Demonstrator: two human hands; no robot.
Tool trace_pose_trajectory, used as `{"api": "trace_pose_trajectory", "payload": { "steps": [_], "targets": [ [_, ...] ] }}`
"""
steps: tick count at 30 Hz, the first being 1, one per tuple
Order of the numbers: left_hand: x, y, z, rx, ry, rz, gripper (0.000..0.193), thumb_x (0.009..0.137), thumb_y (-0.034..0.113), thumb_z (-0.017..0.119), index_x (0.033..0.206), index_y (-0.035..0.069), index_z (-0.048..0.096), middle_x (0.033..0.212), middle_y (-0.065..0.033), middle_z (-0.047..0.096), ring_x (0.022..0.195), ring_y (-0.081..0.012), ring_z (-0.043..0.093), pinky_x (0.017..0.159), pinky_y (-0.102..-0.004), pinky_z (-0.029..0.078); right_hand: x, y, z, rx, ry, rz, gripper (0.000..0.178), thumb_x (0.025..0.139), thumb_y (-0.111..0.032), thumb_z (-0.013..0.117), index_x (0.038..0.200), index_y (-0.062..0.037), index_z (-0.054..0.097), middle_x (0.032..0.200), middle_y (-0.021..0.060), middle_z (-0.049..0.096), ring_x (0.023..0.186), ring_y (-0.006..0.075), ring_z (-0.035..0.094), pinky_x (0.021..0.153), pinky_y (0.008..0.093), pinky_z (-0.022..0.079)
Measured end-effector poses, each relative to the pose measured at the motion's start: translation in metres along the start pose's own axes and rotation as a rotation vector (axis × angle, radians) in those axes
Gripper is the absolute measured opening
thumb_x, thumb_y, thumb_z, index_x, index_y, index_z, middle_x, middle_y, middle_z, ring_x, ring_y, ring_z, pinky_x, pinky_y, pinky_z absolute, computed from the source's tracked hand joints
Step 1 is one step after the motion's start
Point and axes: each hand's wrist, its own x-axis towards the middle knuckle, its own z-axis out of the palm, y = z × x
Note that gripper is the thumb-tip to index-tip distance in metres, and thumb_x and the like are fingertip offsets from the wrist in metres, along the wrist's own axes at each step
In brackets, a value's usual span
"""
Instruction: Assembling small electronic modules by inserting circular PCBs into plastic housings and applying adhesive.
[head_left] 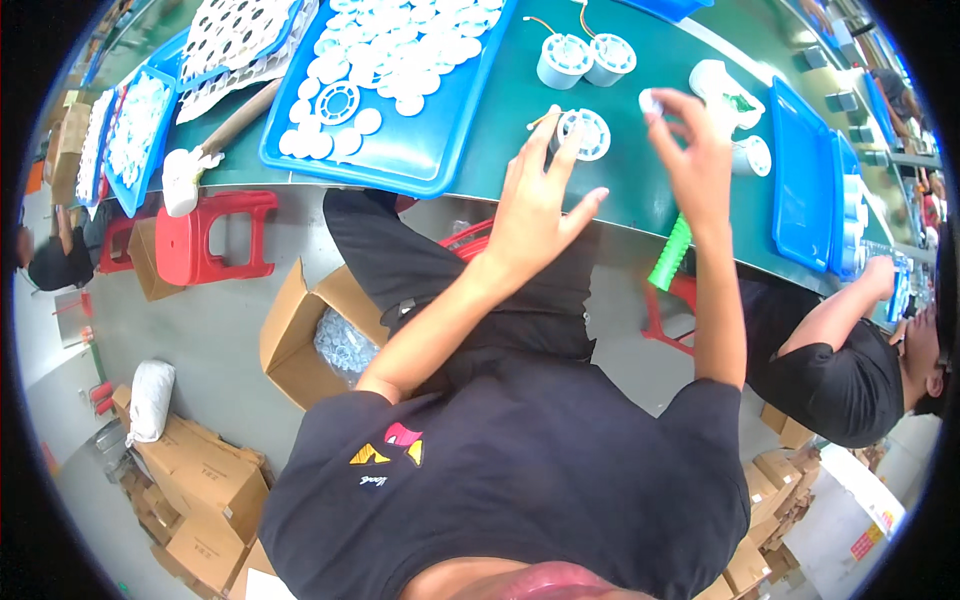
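Note:
My left hand [535, 190] reaches over the green table with its fingers stretched out and thumb apart. Its fingertips lie at the near left rim of a white round housing [596, 138], which has slots around its top and an orange wire beside it. To the right, my right hand [698, 160] is raised and pinches a small white disc [649, 102] between thumb and forefinger. Two similar housings [565, 60] with orange wires stand side by side farther back. Behind my right hand lies a white cylinder [752, 157] on its side. A ribbed green handle [672, 254] sticks out past the table edge.
A blue tray [440, 172] full of white discs lies at left, beside a white-wrapped mallet [182, 175]. A crumpled white piece [722, 88] and blue trays [797, 190] lie at right. A co-worker [840, 380] sits there. A red stool [190, 240] and an open carton [290, 330] stand below.

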Motion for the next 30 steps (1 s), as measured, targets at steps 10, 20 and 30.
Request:
{"api": "trace_pose_trajectory", "payload": {
  "steps": [10, 20, 30],
  "targets": [
    [0.019, -0.019, -0.001, -0.081, -0.043, 0.164, 0.063, 0.085, 0.021, 0.084, 0.142, 0.007, 0.061, 0.145, -0.0212, 0.056, 0.13, -0.0413, 0.056, 0.106, -0.0479, 0.051, -0.041, -0.034, 0.031, 0.083, 0.047, -0.044, 0.029, 0.091, -0.001, 0.075, 0.12, -0.0015, 0.072, 0.115, 0.0148, 0.074, 0.1, 0.0253, 0.075, 0.087, 0.0351, 0.06],
    [0.034, -0.027, -0.006, -0.094, -0.059, 0.194, 0.059, 0.085, 0.013, 0.083, 0.141, 0.006, 0.063, 0.144, -0.0188, 0.06, 0.128, -0.0377, 0.059, 0.107, -0.0441, 0.051, -0.045, -0.036, 0.034, 0.089, 0.068, -0.026, 0.029, 0.092, -0.001, 0.074, 0.121, -0.0012, 0.072, 0.117, 0.0153, 0.074, 0.103, 0.0256, 0.075, 0.089, 0.036, 0.06],
    [0.024, -0.019, 0.004, -0.125, 0.082, 0.139, 0.06, 0.083, 0.01, 0.082, 0.139, 0.0, 0.063, 0.138, -0.0184, 0.064, 0.127, -0.0375, 0.061, 0.109, -0.0445, 0.05, -0.045, -0.037, 0.04, -0.128, 0.054, -0.118, 0.029, 0.091, -0.002, 0.076, 0.119, -0.0028, 0.072, 0.119, 0.0158, 0.074, 0.11, 0.0315, 0.071, 0.094, 0.0406, 0.058]
  ]
}}
